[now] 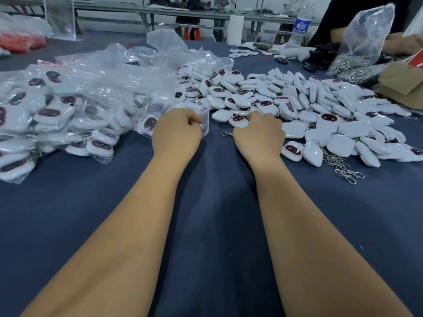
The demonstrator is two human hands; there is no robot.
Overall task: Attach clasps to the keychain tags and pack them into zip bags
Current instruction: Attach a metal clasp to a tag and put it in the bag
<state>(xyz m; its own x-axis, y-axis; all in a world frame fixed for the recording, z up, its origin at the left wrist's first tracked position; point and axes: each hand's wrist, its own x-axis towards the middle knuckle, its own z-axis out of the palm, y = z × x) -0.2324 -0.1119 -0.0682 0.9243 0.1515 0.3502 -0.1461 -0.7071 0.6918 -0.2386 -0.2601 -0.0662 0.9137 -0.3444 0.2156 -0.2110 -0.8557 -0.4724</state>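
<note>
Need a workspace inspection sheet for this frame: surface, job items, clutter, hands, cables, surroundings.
Surface: dark blue cloth-covered table.
Job's things: loose white keychain tags heaped right of centre; bagged tags piled on the left; metal clasps lying near right; bag of clasps far right.
Clutter: water bottle, brown cardboard, red items in plastic far left.
Hands: left hand pinches a zip bag with a tag inside; right hand curled on a loose tag at the pile's edge.
Cables: nothing seen.
Surroundings: another person's arm far right; metal benches behind.
</note>
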